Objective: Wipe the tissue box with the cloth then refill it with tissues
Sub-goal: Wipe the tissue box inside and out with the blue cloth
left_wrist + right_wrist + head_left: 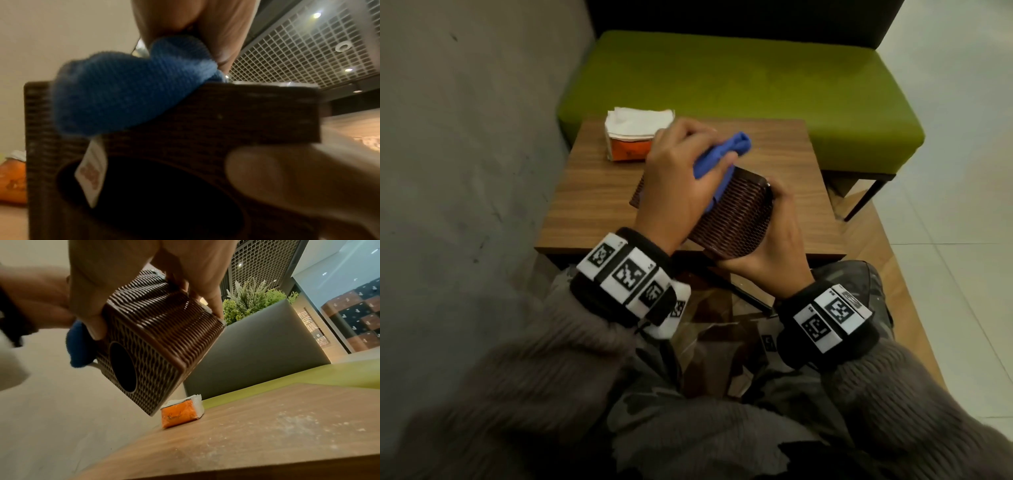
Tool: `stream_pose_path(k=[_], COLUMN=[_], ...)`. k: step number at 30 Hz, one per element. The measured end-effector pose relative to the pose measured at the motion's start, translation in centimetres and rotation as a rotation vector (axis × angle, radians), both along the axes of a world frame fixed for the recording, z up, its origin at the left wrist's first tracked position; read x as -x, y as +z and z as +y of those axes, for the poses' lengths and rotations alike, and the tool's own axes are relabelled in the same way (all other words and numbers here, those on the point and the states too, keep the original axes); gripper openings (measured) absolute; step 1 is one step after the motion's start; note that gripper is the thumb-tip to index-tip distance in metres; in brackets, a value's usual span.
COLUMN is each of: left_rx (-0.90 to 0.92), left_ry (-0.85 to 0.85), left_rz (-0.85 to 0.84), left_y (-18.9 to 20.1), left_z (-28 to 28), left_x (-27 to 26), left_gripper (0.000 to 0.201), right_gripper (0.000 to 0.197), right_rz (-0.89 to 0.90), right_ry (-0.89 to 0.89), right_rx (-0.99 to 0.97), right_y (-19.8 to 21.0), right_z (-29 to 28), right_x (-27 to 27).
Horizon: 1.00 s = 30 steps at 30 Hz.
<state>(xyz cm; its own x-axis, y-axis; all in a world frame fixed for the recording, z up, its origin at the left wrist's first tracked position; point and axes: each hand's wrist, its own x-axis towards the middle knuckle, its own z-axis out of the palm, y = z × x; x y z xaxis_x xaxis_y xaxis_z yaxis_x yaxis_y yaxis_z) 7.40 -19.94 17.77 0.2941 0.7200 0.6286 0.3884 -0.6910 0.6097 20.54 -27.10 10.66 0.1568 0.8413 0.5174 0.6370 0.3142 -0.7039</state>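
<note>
1. Tissue box (736, 219), brown with a woven texture, is held tilted in the air above the near edge of the table (592, 205); its round opening (123, 366) is seen facing down and toward the wrist cameras.
2. Box is gripped by the right hand (774, 240) at its right side: thumb and fingers are curled round two of its corners, as seen in the right wrist view.
3. Cloth (722, 157), blue and bunched, is clamped in the left hand (681, 185) and pressed against the box's left upper face; a white label (91, 172) is seen hanging from it over the opening.
4. Left fingers (224, 32) are closed round the cloth's upper end.
5. Tissue pack (633, 137), orange wrapper with white tissues stacked on top, is lying at the far left corner of the table, well apart from the box.
6. Pale dust patches (287, 423) are visible on the tabletop.
7. Green bench (756, 89) is placed just beyond the table; grey wall (465, 137) at left.
</note>
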Motion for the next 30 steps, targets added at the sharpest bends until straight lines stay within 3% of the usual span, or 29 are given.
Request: stream_pose_path(k=[2,6,10,14,15,18,20,22,24,27,30], left_rx=[-0.014,-0.099,0.060,-0.141,-0.147,-0.013,0.163,0.234,0.149,-0.019,0.024], left_ry=[0.018,-0.176,0.055,-0.207,-0.206,0.078,0.153,0.135,0.101,-0.130,-0.137], left_rz=[0.022,0.134,-0.035,0.111,0.123,0.034,-0.046,-0.066,-0.035,0.101,0.073], left_y=[0.0,-0.3,-1.0,-1.6,-1.6,-2.9,-3.8,-4.4,-4.5,-4.8,-3.8], left_z=[-0.1,-1.4,0.6,-3.7,-3.3,0.2,1.8,1.2,-1.1,-3.9,-2.2], left_x=[-0.4,-0.4,0.9,0.5,0.9,2.4,3.2,2.8,2.1,1.2,0.7], left_gripper=[0.021,0.018,0.021,0.022,0.022,0.024,0.033,0.040,0.039,0.037,0.034], right_gripper=[0.096,0.095,0.100,0.093,0.092,0.100,0.099,0.098,0.101,0.102,0.097], right_rz=[0.019,0.072,-0.009,0.100,0.100,0.054,0.038,0.028,0.021,0.080,0.067], right_ry=[0.010,0.023,-0.007,0.028,0.014,-0.004,0.009,0.001,-0.024,-0.014,0.003], right_rx=[-0.014,0.002,0.042,0.060,0.048,0.022,0.032,0.030,0.034,0.086,0.079], right_y=[0.2,-0.2,-0.9,-0.7,-0.8,-1.2,-1.2,-1.2,-1.4,-1.6,-1.8], right_z=[-0.1,-0.8,-1.2,-1.2,-1.3,-1.6,-1.6,-1.3,-1.0,-1.0,-1.3], right_x=[0.0,0.1,0.0,0.0,0.0,0.0,-0.1,-0.1,0.0,0.1,0.1])
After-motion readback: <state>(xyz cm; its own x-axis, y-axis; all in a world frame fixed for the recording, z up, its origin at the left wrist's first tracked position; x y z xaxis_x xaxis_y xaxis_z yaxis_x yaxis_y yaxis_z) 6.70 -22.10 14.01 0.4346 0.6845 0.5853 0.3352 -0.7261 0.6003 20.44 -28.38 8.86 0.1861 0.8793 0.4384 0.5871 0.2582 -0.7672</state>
